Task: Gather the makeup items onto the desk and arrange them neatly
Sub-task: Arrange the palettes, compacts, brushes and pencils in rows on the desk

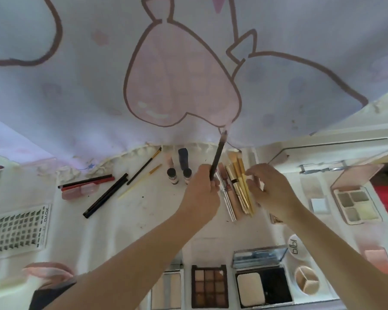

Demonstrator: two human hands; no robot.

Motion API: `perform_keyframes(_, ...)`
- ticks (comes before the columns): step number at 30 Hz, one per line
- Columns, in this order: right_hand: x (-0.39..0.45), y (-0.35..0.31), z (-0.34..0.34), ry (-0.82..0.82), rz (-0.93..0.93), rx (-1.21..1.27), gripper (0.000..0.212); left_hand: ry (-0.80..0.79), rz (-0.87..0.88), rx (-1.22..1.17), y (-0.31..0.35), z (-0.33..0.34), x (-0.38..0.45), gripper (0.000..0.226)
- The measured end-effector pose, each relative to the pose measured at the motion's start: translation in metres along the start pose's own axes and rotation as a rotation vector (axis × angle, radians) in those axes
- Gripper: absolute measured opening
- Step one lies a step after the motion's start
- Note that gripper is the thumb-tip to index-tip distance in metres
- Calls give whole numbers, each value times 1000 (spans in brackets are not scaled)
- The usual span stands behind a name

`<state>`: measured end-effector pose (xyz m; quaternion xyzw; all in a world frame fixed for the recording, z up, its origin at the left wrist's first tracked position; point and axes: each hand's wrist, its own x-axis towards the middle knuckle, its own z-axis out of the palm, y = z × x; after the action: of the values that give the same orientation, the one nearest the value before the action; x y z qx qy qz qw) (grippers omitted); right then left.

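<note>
My left hand (202,189) grips a long dark pencil (218,154) that points up and away from the white desk (143,220). Just right of it lies a bundle of gold-handled brushes and pinkish tubes (238,186). My right hand (269,186) hovers over the bundle's right side with fingers loosely spread, touching or nearly touching the brushes. Two small bottles (179,176) and two taller tubes (182,157) stand behind my left hand. Dark pencils (105,195), thin brushes (143,166) and red pencils (85,182) lie to the left.
A lash tray (16,227) lies at the left edge. Eyeshadow palettes (210,287) (356,204), a powder compact (262,285), a round pot (306,281) and a blush pan (379,260) line the near and right sides. A printed curtain (182,74) hangs behind the desk.
</note>
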<state>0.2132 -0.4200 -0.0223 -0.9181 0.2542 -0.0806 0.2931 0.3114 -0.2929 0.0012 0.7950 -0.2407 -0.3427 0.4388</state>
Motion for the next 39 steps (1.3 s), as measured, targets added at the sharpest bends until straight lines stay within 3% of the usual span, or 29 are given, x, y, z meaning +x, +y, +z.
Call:
perform_keyframes(5, 4, 23, 28, -233, -51, -160, 29, 27, -394, 23, -9, 37, 26, 8)
perform_keyframes(9, 5, 23, 34, -262, -76, -147, 31, 27, -638, -232, -18, 40, 30, 13)
perform_keyframes(11, 5, 25, 35, -268, -79, -150, 32, 29, -674, -203, -24, 42, 30, 23)
perform_keyframes(13, 4, 25, 35, -285, -82, -156, 31, 5, -651, -102, -28, 43, 29, 23)
perform_keyframes(15, 4, 25, 36, -297, -89, -153, 31, -17, -609, 52, -30, 44, 27, 11)
perform_keyframes(17, 4, 24, 35, -305, -93, -161, 32, -35, -573, 285, -33, 46, 26, 24)
perform_keyframes(19, 4, 24, 35, -316, -87, -171, 32, -81, -532, 429, -34, 48, 24, 23)
perform_keyframes(22, 2, 23, 34, -335, -84, -196, 34, -86, -505, 448, -36, 48, 21, 13)
perform_keyframes(25, 0, 20, 32, -337, -87, -213, 34, -94, -400, 499, -39, 38, 5, 25)
perform_keyframes(31, 4, -14, 24, -234, -179, -159, 28, -158, -258, 971, -50, -23, -40, 31)
perform_keyframes(36, 20, -77, 28, -116, -364, -91, 17, 13, -292, 1076, -48, -98, -49, 27)
perform_keyframes(39, 29, -114, 43, -129, -452, -54, 16, 129, -329, 1103, -51, -138, -45, 23)
